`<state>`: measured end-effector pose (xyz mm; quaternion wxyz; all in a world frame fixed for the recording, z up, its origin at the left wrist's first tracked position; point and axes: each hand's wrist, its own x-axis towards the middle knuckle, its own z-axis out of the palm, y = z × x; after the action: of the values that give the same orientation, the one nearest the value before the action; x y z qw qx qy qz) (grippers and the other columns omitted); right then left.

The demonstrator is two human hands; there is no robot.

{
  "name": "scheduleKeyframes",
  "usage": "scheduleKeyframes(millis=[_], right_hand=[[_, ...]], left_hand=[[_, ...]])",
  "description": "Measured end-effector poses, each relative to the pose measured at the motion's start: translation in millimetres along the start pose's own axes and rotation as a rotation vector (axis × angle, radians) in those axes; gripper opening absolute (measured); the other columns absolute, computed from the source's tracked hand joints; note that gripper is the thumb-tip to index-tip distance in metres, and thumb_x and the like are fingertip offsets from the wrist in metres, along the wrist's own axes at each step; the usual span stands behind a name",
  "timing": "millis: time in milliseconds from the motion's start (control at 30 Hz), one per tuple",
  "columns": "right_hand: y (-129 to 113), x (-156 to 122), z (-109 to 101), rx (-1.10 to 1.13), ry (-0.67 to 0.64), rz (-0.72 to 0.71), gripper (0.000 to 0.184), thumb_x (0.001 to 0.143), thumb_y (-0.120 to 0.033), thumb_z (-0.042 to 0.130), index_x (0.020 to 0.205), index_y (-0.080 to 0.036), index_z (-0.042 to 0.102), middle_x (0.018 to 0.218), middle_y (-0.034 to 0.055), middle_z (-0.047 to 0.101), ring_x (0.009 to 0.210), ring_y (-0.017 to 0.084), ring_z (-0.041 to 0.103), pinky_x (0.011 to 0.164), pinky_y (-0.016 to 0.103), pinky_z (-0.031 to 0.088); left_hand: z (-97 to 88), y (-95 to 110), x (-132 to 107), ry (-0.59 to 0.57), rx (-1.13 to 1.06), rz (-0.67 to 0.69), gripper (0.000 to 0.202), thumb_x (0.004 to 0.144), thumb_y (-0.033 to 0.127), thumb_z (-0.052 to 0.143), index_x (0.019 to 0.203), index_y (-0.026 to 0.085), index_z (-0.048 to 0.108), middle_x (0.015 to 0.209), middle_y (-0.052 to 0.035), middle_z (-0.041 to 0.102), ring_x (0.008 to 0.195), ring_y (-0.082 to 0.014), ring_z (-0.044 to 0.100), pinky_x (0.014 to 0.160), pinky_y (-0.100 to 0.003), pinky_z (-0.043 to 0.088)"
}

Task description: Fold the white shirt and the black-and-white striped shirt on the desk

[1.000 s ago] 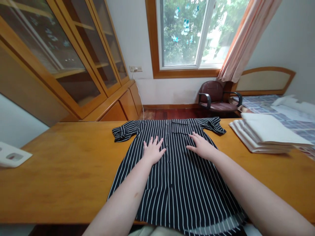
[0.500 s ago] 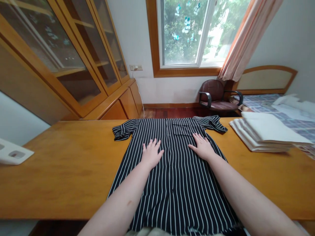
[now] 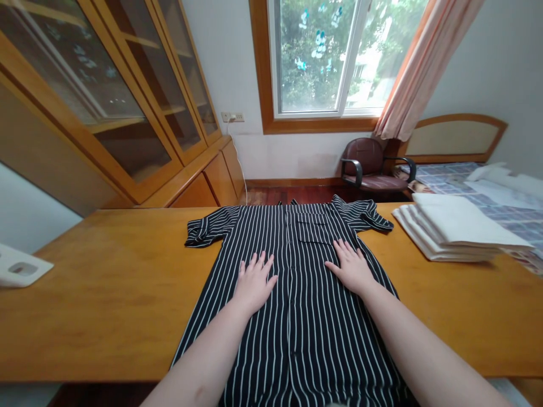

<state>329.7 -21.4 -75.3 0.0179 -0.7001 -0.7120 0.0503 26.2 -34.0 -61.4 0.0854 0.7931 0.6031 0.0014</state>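
Note:
A black short-sleeved shirt (image 3: 311, 316) with white stripes lies front up across the wooden table (image 3: 106, 294), its collar end at the far edge and its hem toward me. My left hand (image 3: 255, 282) rests flat on the left half of the shirt, fingers spread. On the right half, just below the chest pocket (image 3: 314, 229), my right hand (image 3: 351, 267) also lies flat with its fingers apart. Both sleeves stretch out sideways on the tabletop. The hem runs out of view at the bottom.
A stack of folded white cloths (image 3: 458, 229) sits on the table at the right. A white plastic object (image 3: 21, 268) stands at the left edge. Beyond are a glass-door cabinet (image 3: 144, 186), an office chair (image 3: 369, 164) and a bed (image 3: 487, 175).
Both hands have moved toward me, flat on the shirt, and the shirt has slid the same way with them. The left sleeve now spreads a little further out.

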Motion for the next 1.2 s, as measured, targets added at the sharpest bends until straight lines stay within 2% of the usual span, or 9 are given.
scheduleKeyframes(millis=[300,467,667,800,900,1033,1133,1200], right_hand=[[-10.7,-27.7,0.0,-0.038,-0.042,0.059,0.075,0.087,-0.063,0.021,0.147,-0.017,0.018,0.153,0.0065,0.014,0.14,0.024,0.011,0.11,0.05,0.009],[-16.2,-41.5,-3.9,-0.031,-0.078,0.081,0.075,0.087,-0.062,0.02,0.147,-0.017,0.017,0.153,0.0064,0.012,0.14,0.025,0.009,0.11,0.05,0.008],[-19.4,-58.2,1.7,-0.045,-0.077,0.097,0.075,0.087,-0.061,0.023,0.147,-0.017,0.018,0.153,0.0061,0.011,0.14,0.025,0.009,0.111,0.051,0.009],[-19.4,-58.0,-8.0,-0.014,-0.105,0.091,0.076,0.086,-0.062,0.031,0.146,-0.016,0.023,0.152,0.0093,0.018,0.138,0.028,0.015,0.109,0.051,0.016],[-21.7,-44.2,-30.0,0.051,-0.096,0.079,0.074,0.085,-0.061,0.035,0.14,-0.012,0.036,0.148,0.0146,0.028,0.135,0.031,0.025,0.108,0.046,0.024],[-24.6,-2.8,-52.2,0.135,0.06,-0.091,0.066,0.087,-0.056,0.037,0.136,-0.011,0.043,0.146,0.0145,0.032,0.134,0.025,0.028,0.109,0.038,0.025],[-20.4,35.6,-46.5,0.15,0.09,-0.138,0.064,0.088,-0.052,0.038,0.136,-0.01,0.041,0.147,0.0156,0.029,0.136,0.024,0.026,0.109,0.036,0.023],[-13.9,56.2,-34.2,0.119,0.064,-0.092,0.067,0.087,-0.052,0.039,0.138,-0.009,0.037,0.148,0.0168,0.026,0.137,0.025,0.023,0.109,0.037,0.022]], left_hand=[[-3.2,12.6,-21.8,-0.066,0.034,-0.068,0.059,0.091,0.053,0.022,0.145,0.033,0.016,0.153,-0.0002,0.012,0.14,-0.03,0.008,0.105,-0.066,0.006],[-3.4,13.7,-37.3,-0.077,0.024,-0.057,0.058,0.091,0.053,0.021,0.146,0.033,0.015,0.153,0.0002,0.012,0.14,-0.0305,0.008,0.105,-0.066,0.005],[-0.8,18.0,-57.8,-0.122,0.009,-0.098,0.059,0.091,0.054,0.02,0.146,0.033,0.014,0.152,0.0002,0.009,0.139,-0.0308,0.007,0.104,-0.068,0.002],[-9.7,18.2,-62.4,-0.175,-0.012,-0.087,0.06,0.09,0.055,0.025,0.145,0.033,0.015,0.152,0.0004,0.01,0.139,-0.0312,0.008,0.105,-0.066,0.008],[-26.7,14.4,-46.3,-0.199,-0.039,-0.089,0.064,0.087,0.059,0.028,0.144,0.03,0.025,0.151,-0.0039,0.02,0.138,-0.0309,0.015,0.107,-0.059,0.016],[-45.9,-0.6,10.2,-0.022,-0.005,-0.038,0.064,0.087,0.057,0.033,0.142,0.023,0.032,0.148,-0.0077,0.03,0.137,-0.028,0.022,0.109,-0.05,0.021],[-43.9,-17.6,59.1,0.096,0.036,-0.002,0.059,0.089,0.047,0.036,0.14,0.017,0.035,0.148,-0.0089,0.029,0.136,-0.0262,0.026,0.11,-0.044,0.022],[-34.7,-27.4,82.0,0.143,0.066,-0.019,0.058,0.089,0.044,0.037,0.141,0.018,0.033,0.15,-0.0091,0.026,0.137,-0.0268,0.023,0.11,-0.045,0.021]])
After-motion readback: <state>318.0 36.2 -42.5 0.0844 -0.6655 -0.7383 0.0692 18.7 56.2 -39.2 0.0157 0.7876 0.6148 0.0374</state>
